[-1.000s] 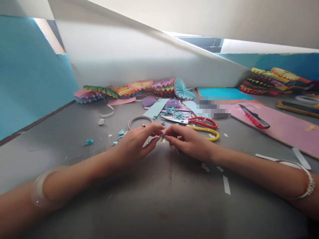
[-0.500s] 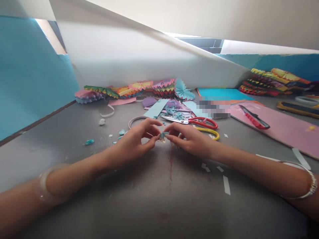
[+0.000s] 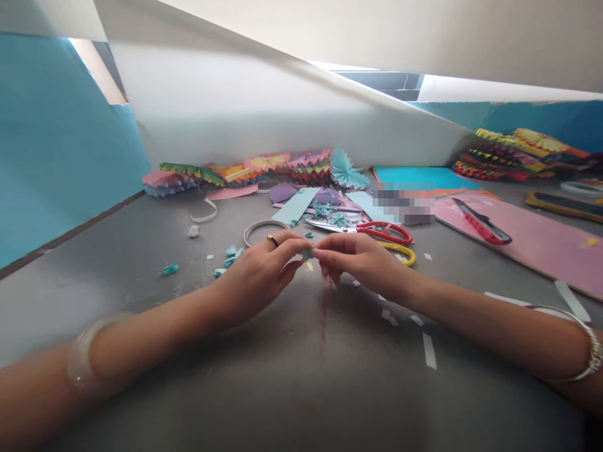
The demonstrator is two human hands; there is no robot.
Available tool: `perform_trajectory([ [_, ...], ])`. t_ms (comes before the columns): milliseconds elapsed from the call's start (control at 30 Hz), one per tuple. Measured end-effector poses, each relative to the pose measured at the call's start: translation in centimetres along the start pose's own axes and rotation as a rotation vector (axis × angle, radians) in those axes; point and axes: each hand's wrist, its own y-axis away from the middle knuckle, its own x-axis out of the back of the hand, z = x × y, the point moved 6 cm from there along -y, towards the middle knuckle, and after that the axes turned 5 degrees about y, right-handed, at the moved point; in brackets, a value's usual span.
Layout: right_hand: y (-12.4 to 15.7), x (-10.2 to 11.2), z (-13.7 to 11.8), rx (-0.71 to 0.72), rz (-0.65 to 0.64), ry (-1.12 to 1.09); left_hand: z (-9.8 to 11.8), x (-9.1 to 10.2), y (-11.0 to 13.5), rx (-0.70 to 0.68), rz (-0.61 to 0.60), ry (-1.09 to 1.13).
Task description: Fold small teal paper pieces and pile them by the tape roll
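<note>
My left hand and my right hand meet fingertip to fingertip over the grey table. Together they pinch a tiny folded piece of teal paper, which is mostly hidden by the fingers. A ring shows on my left hand, and each wrist carries a bangle. Just behind the hands lie red-handled scissors, yellow-handled scissors and a tape ring.
Folded paper fans line the back wall, more are stacked at the right. A pink sheet carries a red cutter. Teal and white paper scraps dot the table. A blue board stands on the left.
Both hands stay joined on the small teal paper. The fingers have shifted slightly, closing tighter over it so less of it shows.
</note>
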Motion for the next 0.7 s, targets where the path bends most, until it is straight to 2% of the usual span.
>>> perform_trajectory([
  [133, 0.0, 0.8, 0.0, -0.035, 0.094, 0.068, 0.6, 0.2, -0.3, -0.053, 0.029, -0.073],
  [233, 0.0, 1.1, 0.3, -0.084, 0.102, 0.090, 0.8, -0.1, -0.3, -0.078, -0.019, -0.010],
  [333, -0.1, 1.0, 0.9, -0.112, 0.094, -0.001, 0.0, -0.7, -0.2, 0.026, -0.093, 0.090],
  [433, -0.4, 0.9, 1.4, -0.104, 0.085, -0.094, -0.7, -0.7, -0.2, 0.142, -0.100, 0.127],
  [700, -0.2, 0.3, 1.6, -0.065, 0.012, -0.195, -0.4, 0.3, -0.6, 0.141, -0.032, 0.076],
])
